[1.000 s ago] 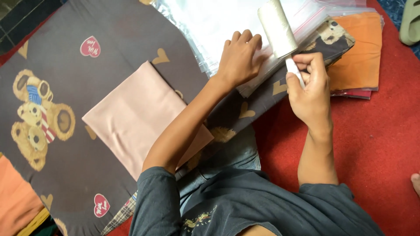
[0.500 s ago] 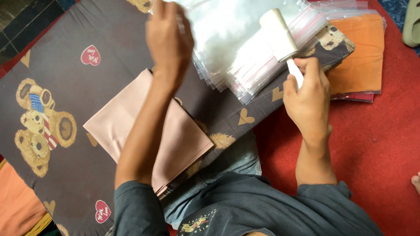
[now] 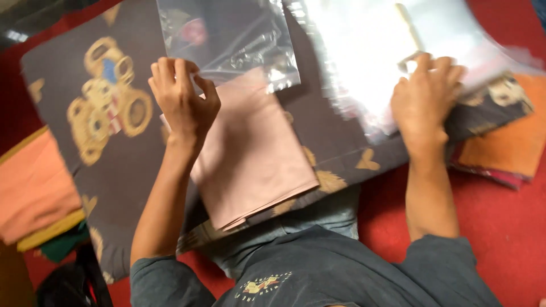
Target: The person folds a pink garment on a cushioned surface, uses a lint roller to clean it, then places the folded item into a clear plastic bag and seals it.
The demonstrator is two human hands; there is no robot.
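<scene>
My left hand (image 3: 183, 96) pinches the lower edge of a clear plastic bag (image 3: 227, 40) that hangs over the far end of a folded pink cloth (image 3: 253, 153). The cloth lies on a dark grey mat with teddy-bear prints (image 3: 105, 108). My right hand (image 3: 424, 99) presses down on a stack of clear plastic bags (image 3: 364, 62) at the upper right, fingers closed over its edge. A white strip pokes up from the stack beside the fingers; what it is stays unclear.
Folded orange cloth (image 3: 512, 145) lies under the mat's right corner on the red carpet (image 3: 512, 227). A pile of folded orange, yellow and green cloth (image 3: 34, 193) sits at the left edge. My knees and dark shirt fill the bottom.
My left hand pulled one clear bag off the stack and carried it left over the pink cloth. My right hand moved onto the stack, and the white roll it held is no longer plainly visible.
</scene>
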